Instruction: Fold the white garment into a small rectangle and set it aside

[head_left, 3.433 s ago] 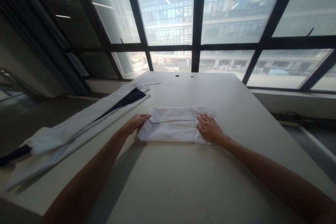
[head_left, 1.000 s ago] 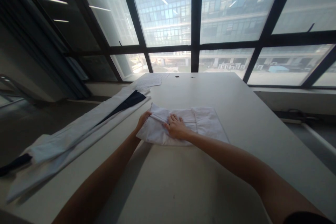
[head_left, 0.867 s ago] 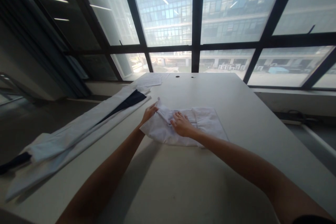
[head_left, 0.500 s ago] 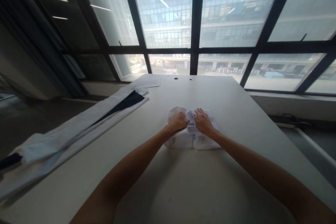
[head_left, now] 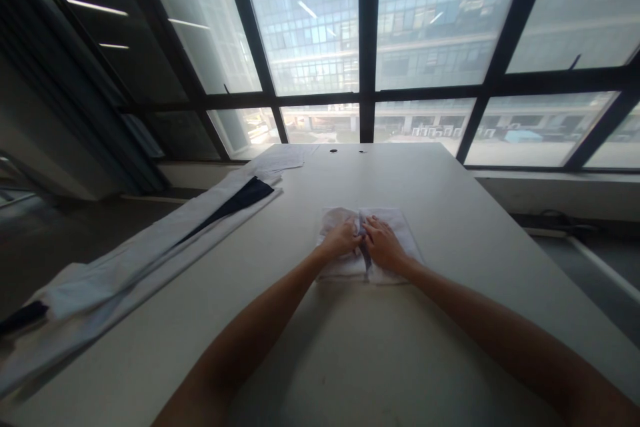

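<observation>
A folded white cloth (head_left: pixel 400 223) lies flat on the white table, its two halves meeting along a greyish strip in the middle. My left hand (head_left: pixel 341 239) is closed, its fingers curled onto the left half's inner edge. My right hand (head_left: pixel 383 240) rests on the right half with fingers stretched out, the tips at the middle strip. Both hands nearly touch and cover part of the strip, so its details are hidden.
Long white fabric pieces (head_left: pixel 125 270) with a dark navy piece (head_left: pixel 235 203) lie along the table's left edge. Paper sheets (head_left: pixel 280 157) sit at the far left corner. The white table (head_left: pixel 320 333) reaches toward large windows (head_left: pixel 310 20).
My hands have come closer together over the cloth's middle. The left half's inner edge has shifted toward the right half, and less of the greyish strip shows. The camera view has tilted slightly.
</observation>
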Demonstrator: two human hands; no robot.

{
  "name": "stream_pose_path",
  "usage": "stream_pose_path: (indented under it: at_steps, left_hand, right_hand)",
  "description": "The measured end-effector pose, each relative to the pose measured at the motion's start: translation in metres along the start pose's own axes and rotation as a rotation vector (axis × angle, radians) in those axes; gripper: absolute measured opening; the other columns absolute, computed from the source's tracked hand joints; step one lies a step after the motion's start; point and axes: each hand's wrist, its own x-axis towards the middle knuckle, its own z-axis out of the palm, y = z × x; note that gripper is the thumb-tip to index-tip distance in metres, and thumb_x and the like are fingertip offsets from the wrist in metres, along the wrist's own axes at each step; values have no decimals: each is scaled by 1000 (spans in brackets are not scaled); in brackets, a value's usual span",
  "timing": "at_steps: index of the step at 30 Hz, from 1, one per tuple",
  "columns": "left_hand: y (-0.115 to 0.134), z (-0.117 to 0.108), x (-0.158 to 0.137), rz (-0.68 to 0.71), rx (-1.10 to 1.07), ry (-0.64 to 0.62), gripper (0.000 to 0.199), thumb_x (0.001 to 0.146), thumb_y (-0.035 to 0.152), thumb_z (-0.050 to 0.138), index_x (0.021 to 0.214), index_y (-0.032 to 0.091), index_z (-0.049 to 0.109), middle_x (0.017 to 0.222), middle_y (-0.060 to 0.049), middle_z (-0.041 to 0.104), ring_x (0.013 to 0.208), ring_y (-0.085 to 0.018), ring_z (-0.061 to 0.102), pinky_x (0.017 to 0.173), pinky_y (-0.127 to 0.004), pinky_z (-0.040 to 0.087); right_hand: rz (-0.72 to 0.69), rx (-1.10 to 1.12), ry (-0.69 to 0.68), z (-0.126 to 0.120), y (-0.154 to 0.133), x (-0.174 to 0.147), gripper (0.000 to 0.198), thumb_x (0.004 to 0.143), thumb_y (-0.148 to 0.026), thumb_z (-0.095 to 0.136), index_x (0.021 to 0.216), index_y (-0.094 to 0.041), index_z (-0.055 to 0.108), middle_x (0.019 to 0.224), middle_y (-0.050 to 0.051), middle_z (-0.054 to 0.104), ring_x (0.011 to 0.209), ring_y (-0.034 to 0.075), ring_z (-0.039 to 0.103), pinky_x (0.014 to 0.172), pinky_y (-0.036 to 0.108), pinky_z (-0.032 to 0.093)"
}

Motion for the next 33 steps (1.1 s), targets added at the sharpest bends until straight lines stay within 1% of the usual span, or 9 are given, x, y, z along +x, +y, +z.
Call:
stream_pose_path:
  at_steps: [2,4,8,10,16,22,25,30,33]
  left_hand:
    - [-4,-18,1,7,-140,-106,55,94,35,58,143,10,50,95,-12,75,74,-19,69,68,-29,53]
    - [-12,-41,3,20,-268,-96,48,97,35,53,139,11,56,91,-11,75,70,-18,68,67,-29,54]
    - [-48,-68,13,59,-240,362,45,92,27,60,134,14,61,121,-14,70,107,-21,66,95,-33,51]
    - [-72,-65,19,16,-257,416,48,94,30,57,139,13,57,129,-15,67,118,-23,62,102,-36,48]
    - [-116,-45,24,22,-350,341,57,95,48,50,134,8,61,133,-17,65,122,-27,60,105,-39,45]
    - [-113,-54,-5,127,-347,184,65,89,60,55,128,9,66,98,-10,74,86,-23,66,81,-35,52]
    - [-109,-58,-29,159,-297,169,64,89,58,59,134,12,63,96,-7,71,84,-20,64,83,-34,51]
    - [-110,-60,-59,174,-359,195,70,82,52,74,141,17,57,100,-5,68,88,-19,62,87,-35,52]
    - [-112,-58,-65,182,-544,105,71,81,50,77,140,17,57,118,-11,67,93,-20,64,83,-34,54]
  right_hand:
    - [1,-20,6,-1,-1,-4,50,99,-24,35,145,-12,54,157,14,42,148,25,32,122,42,22]
    - [55,-67,12,-2,-4,-10,52,100,-25,35,148,-11,50,159,16,40,149,29,29,122,48,20]
    - [202,-148,-60,2,-10,-20,59,100,-31,38,154,-8,38,161,22,32,151,36,23,119,58,18]
    - [204,-153,-121,5,-12,-23,61,100,-34,38,155,-7,36,162,22,29,152,35,21,119,58,18]
    - [43,-124,-131,2,5,-16,60,97,-28,40,153,-6,39,162,19,31,152,29,23,122,54,16]
    - [-369,-9,-191,-26,52,15,57,92,-23,49,148,-13,49,157,14,42,148,25,34,122,45,25]
    - [-437,-9,-78,-37,64,24,49,91,-21,49,138,-13,59,149,14,53,141,26,43,119,45,28]
    - [3,168,352,-45,44,-12,30,95,-26,42,101,-15,70,98,12,72,94,24,65,87,36,49]
    - [173,386,215,-47,19,-58,28,97,-40,45,94,-19,64,72,2,66,66,19,60,65,29,45]
